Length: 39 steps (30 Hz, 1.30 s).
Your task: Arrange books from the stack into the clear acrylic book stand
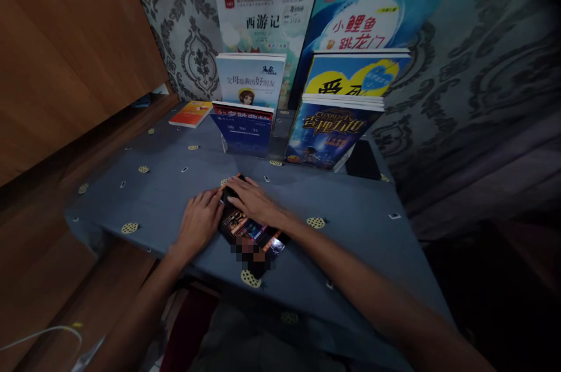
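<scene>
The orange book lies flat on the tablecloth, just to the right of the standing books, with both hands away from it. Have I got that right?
Not quite: the head view shows the orange book to the left of the standing books. It does lie flat on the tablecloth, away from the left hand and right hand.

both bare forearms reached forward, the right forearm (355, 270) slanting farther across. the left hand (201, 217) and right hand (253, 200) lay palm down, close together, their fingers slightly bent and pointing inward.
</scene>
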Available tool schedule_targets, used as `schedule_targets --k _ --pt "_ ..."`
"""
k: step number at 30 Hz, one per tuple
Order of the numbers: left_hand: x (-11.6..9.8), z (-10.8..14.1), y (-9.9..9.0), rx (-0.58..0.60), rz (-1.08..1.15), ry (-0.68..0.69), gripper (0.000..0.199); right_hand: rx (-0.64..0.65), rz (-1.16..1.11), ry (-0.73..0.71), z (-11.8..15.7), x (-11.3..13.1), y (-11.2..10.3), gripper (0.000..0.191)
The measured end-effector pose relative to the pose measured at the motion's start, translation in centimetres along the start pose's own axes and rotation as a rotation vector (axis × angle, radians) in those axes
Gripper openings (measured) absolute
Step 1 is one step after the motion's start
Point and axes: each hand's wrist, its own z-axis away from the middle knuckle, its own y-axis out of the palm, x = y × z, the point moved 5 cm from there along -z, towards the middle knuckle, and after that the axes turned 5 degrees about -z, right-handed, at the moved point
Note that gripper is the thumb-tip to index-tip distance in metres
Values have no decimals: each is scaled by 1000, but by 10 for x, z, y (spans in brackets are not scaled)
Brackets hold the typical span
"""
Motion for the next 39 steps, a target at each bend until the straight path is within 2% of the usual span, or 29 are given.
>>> schedule_targets --k 5,16,23,27,31,33,36,39 --pt "0 1 -2 -32 5 -17 32 -15 65 125 7 -25 -10 49" --pt "4 37 -8 -163 -13 -140 30 -43 68 98 9 -30 -8 50" --pt "-2 42 -13 -102 -51 -241 29 -34 78 110 8 -30 -7 50" --pt "-5 43 -12 -116 6 -241 28 -68 85 152 11 -32 -6 50" --pt "-3 33 -4 -79 130 -183 32 -173 72 238 36 -34 -1 53" --pt "-2 22 0 -36 188 -127 35 -209 31 222 57 -29 3 56" --pt "-2 3 7 32 249 -36 42 -194 21 198 90 -12 9 62" --pt "-4 -9 13 75 296 32 46 -161 118 230 103 7 4 60"
